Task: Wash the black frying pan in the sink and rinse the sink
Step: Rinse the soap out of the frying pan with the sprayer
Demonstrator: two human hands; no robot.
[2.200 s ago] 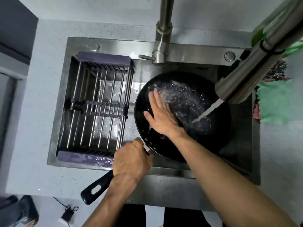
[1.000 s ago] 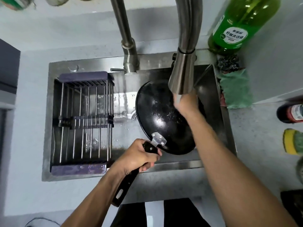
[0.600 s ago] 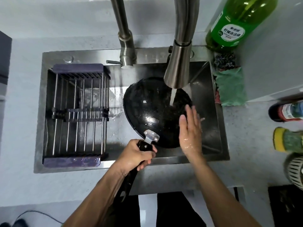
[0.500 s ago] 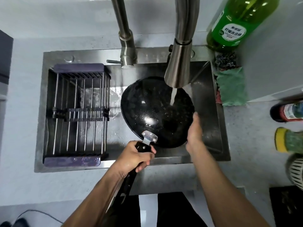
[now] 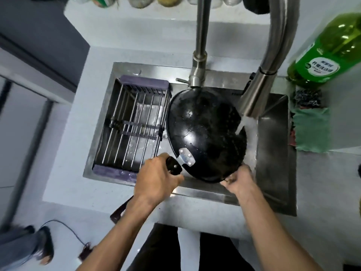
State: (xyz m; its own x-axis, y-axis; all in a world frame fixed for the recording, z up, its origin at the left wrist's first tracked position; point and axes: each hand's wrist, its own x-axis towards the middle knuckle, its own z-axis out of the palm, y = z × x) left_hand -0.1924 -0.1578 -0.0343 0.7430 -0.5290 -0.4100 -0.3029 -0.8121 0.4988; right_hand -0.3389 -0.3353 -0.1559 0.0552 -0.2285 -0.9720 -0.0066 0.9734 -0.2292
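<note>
The black frying pan (image 5: 205, 133) is tilted over the steel sink (image 5: 273, 153), its wet underside facing me. My left hand (image 5: 156, 178) is closed around the pan's black handle just below the metal rivet plate. My right hand (image 5: 239, 178) grips the pan's near right rim, fingers curled under the edge. Water runs from the pull-out faucet head (image 5: 254, 98) past the pan's right edge into the sink.
A wire drying rack (image 5: 132, 126) with purple ends fills the sink's left half. A green detergent bottle (image 5: 328, 51), a dark scourer (image 5: 307, 98) and a green cloth (image 5: 310, 130) sit at the right. A cable and someone's shoes lie on the floor at lower left.
My right hand slid down the pan's right edge to its near rim and took hold. The pan shifted left of the water stream. My left hand kept hold of the handle.
</note>
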